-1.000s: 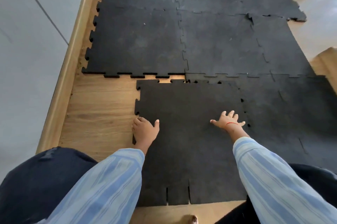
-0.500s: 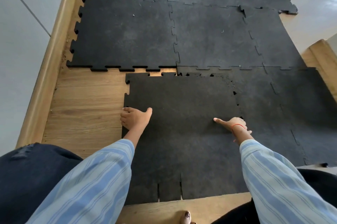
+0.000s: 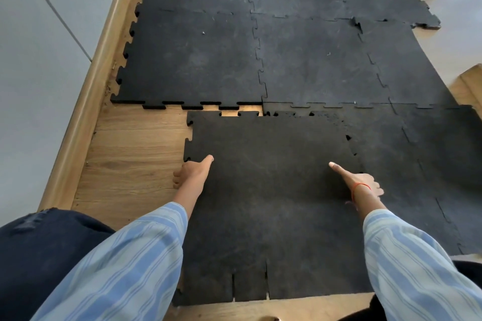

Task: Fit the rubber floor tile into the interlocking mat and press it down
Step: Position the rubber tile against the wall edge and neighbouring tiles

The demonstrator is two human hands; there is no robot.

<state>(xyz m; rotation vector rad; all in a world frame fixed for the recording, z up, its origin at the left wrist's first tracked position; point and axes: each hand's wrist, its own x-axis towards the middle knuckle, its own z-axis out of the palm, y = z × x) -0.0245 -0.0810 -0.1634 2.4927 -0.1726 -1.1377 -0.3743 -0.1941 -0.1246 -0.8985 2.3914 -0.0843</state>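
The loose black rubber floor tile (image 3: 268, 195) lies on the wooden floor (image 3: 135, 161) in front of me. Its far toothed edge sits just short of the interlocking mat (image 3: 195, 59), and strips of wood show in the gap. Its right edge lies over the neighbouring mat piece (image 3: 407, 169). My left hand (image 3: 191, 173) grips the tile's left edge, thumb on top and fingers curled at the rim. At the tile's right edge my right hand (image 3: 362, 182) holds on the same way, with its thumb pointing inward.
A grey wall with a wooden skirting board (image 3: 86, 112) runs along the left. A wooden step (image 3: 469, 85) stands at the right. One mat corner (image 3: 356, 23) farther back is lifted. My knees (image 3: 39, 255) are at the bottom.
Both hands went from lying flat on the tile to gripping its left and right edges with thumbs on top. The tile has hardly shifted against the mat.
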